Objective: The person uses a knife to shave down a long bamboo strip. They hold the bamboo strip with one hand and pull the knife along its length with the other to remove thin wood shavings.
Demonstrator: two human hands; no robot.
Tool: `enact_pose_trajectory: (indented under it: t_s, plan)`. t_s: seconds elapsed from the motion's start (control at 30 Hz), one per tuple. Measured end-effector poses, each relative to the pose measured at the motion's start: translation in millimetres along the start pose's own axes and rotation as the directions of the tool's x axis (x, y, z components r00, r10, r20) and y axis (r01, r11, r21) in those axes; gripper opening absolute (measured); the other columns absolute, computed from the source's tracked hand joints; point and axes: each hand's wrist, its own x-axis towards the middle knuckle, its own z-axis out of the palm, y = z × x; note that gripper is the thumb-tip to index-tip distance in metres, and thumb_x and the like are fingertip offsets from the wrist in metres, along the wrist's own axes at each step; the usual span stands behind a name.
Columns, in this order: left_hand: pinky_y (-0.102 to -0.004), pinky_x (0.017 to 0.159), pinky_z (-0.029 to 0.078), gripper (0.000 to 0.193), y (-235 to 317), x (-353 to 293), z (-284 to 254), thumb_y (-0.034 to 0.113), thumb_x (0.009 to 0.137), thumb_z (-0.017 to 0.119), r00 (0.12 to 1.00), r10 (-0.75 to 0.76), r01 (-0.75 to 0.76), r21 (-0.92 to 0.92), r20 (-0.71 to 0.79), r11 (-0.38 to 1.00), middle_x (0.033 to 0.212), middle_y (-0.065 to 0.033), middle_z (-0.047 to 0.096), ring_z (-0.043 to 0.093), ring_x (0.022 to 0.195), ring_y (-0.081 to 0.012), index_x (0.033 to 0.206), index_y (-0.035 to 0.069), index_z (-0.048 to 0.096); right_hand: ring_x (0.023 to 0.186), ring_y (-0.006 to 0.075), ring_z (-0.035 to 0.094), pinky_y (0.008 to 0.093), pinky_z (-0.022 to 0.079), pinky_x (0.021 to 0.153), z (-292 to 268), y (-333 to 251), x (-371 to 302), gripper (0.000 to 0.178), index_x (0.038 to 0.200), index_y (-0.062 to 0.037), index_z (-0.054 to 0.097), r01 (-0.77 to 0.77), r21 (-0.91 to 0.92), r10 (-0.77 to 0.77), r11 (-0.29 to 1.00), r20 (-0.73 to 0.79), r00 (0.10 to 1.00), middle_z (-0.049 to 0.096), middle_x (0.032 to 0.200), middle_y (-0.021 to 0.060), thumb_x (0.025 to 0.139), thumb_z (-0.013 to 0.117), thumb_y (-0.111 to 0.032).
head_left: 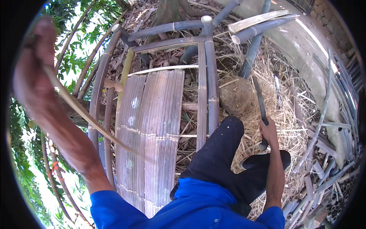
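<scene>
Raised at the far left, my left hand (32, 72) is smeared by motion but closed round a long thin bamboo strip (89, 119). The strip slants down to the right, its lower end blurred above the flat bamboo slats (152, 114) of a bamboo bench frame (212, 91). On the right, beside my bent knee, my right hand (269, 131) grips the handle of a machete (260, 97). Its dark blade points up and away, over pale shavings and apart from the strip.
A round wooden block (236, 95) stands amid bamboo shavings (282, 99). Split bamboo pieces (263, 23) lie across a slanting pole at the upper right. Bamboo lengths (328, 179) are piled along the right, near a concrete ledge (301, 49). Leafy branches (72, 49) border the left.
</scene>
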Motion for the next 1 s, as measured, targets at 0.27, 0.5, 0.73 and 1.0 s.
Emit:
enact_pose_trajectory:
  t_s: [0.27,0.5,0.73,1.0]
  plan:
    - [-0.0233,0.045,0.029,0.042,-161.8,-235.9,-1.7,0.016,0.093,0.074,0.728,-0.661,0.626,0.216,0.183,0.750,0.063,0.0083,0.051,0.039,0.052,-0.0024,0.131,0.000,0.066,0.047,0.0105,0.052,0.0288,0.043,0.040,40.1,-45.2,-27.3,0.023,0.086,-0.0052,0.051,-0.041,0.092,0.038,0.995,0.028,0.999,0.055,0.061,0.0023,0.095,0.068,-0.019]
    - [-0.0279,0.048,0.038,0.046,-187.0,-392.3,0.9,0.022,0.092,0.074,0.532,-0.823,0.715,0.417,0.197,0.562,0.062,-0.0008,0.057,0.045,0.056,-0.0066,0.133,0.003,0.065,0.047,0.0109,0.053,0.0292,0.044,0.042,61.3,-52.7,-16.9,0.024,0.087,-0.0040,0.051,-0.038,0.072,0.036,0.997,0.022,0.999,0.056,0.061,0.0035,0.094,0.068,-0.021]
    - [-0.0462,0.076,0.052,0.057,-210.8,-399.0,27.7,0.031,0.094,0.070,0.606,-0.717,0.537,0.488,0.345,0.688,0.097,-0.0204,0.068,0.065,0.085,-0.0326,0.140,0.002,0.054,0.043,0.0128,0.053,0.0297,0.043,0.038,62.4,-27.1,-6.4,0.022,0.086,-0.0037,0.052,-0.124,0.141,0.121,0.982,0.027,0.992,0.055,0.060,0.0045,0.095,0.067,-0.017]
    - [-0.0496,0.075,0.052,0.052,-281.1,-361.1,142.3,0.024,0.089,0.072,0.727,-0.649,0.507,0.461,0.225,0.728,0.086,-0.0189,0.066,0.065,0.081,-0.0369,0.132,-0.001,0.056,0.043,0.0136,0.053,0.0298,0.044,0.038,40.5,11.4,8.6,0.022,0.086,-0.0040,0.051,-0.121,0.111,0.121,0.986,0.007,0.993,0.055,0.059,0.0048,0.094,0.068,-0.015]
